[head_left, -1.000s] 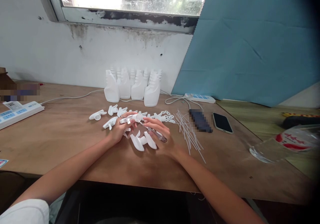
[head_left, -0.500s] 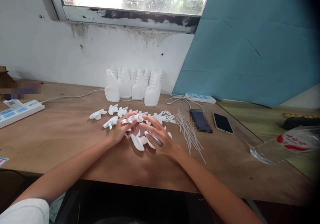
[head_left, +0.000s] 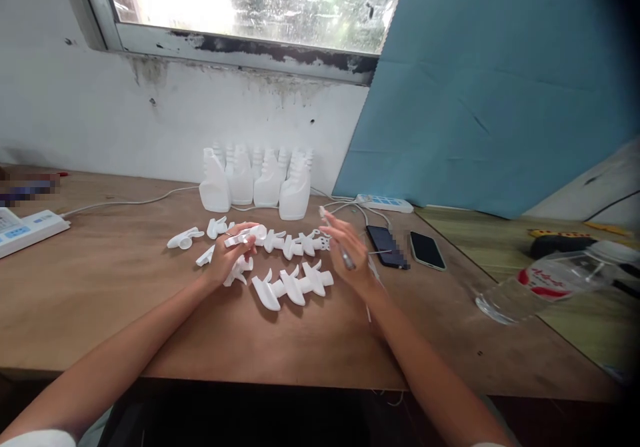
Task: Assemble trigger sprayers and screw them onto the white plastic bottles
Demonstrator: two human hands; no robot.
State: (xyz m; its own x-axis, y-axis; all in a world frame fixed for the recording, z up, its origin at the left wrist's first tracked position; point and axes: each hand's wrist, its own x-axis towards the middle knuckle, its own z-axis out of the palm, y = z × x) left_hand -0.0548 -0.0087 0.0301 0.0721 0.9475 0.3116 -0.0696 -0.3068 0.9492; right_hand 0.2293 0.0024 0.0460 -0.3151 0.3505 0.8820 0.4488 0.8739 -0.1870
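My left hand (head_left: pixel 227 260) is closed around a white spray trigger head (head_left: pixel 255 235), held above the table with its round collar facing right. To the right, my right hand (head_left: pixel 354 260) grips a slim metal tool (head_left: pixel 346 258) resembling tweezers. A small white piece (head_left: pixel 323 212) shows near my right fingertips, too small to identify. In front of my hands, a row of white trigger heads (head_left: pixel 294 286) lies on the table. Further trigger heads (head_left: pixel 289 246) lie behind, next to small white ring-like parts (head_left: pixel 324 242) partly hidden by my right hand.
White spray bottles (head_left: pixel 295 190) stand against the wall. Thin white tubes (head_left: pixel 374 270) lie behind my right wrist. Two phones (head_left: pixel 427 250) (head_left: pixel 386 246), a clear water bottle (head_left: pixel 545 284), and power strips (head_left: pixel 385 202) (head_left: pixel 37 230) are also on the table.
My hands have parted. The right hand moved right, away from the trigger head, carrying the metal tool toward the ring-like parts and tubes. My left hand still holds the trigger head.
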